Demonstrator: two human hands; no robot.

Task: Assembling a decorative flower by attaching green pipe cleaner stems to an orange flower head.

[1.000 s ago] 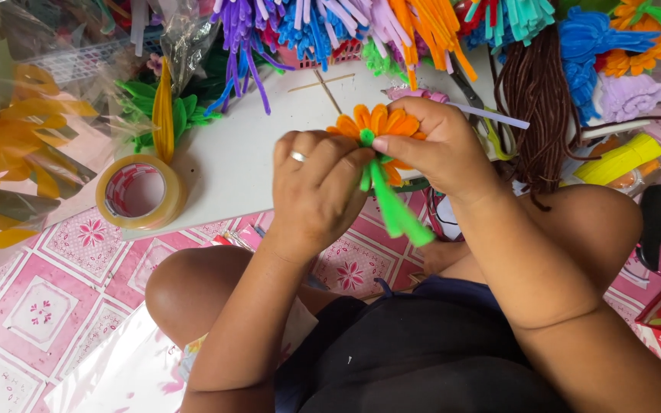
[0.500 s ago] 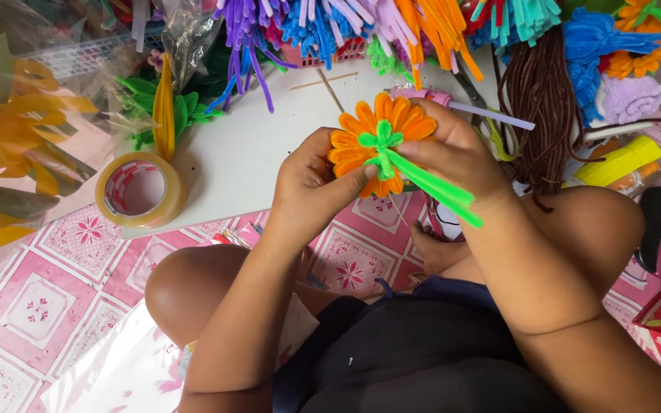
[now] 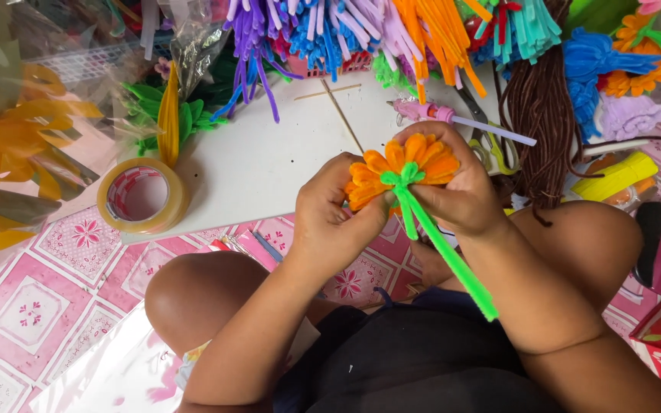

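Note:
Both my hands hold an orange pipe-cleaner flower (image 3: 407, 170) above my lap. My left hand (image 3: 330, 218) grips its left side, thumb pressed under the petals. My right hand (image 3: 464, 195) wraps around the right side and pinches the green sepals at the back of the flower. A bright green fuzzy stem (image 3: 453, 260) runs from the flower down and to the right, over my right wrist. The flower's back faces me.
A white board (image 3: 269, 160) lies ahead with a tape roll (image 3: 143, 197) at its left edge and a thin wooden stick (image 3: 343, 116). Bundles of coloured pipe cleaners (image 3: 361, 27) line the back. Scissors and a pink glue gun (image 3: 453, 116) lie behind my hands. Brown pipe cleaners (image 3: 545, 115) lie to the right.
The flower has turned in my hands so its green back shows fully. The green stem swung to point down and right. My hands shifted slightly lower.

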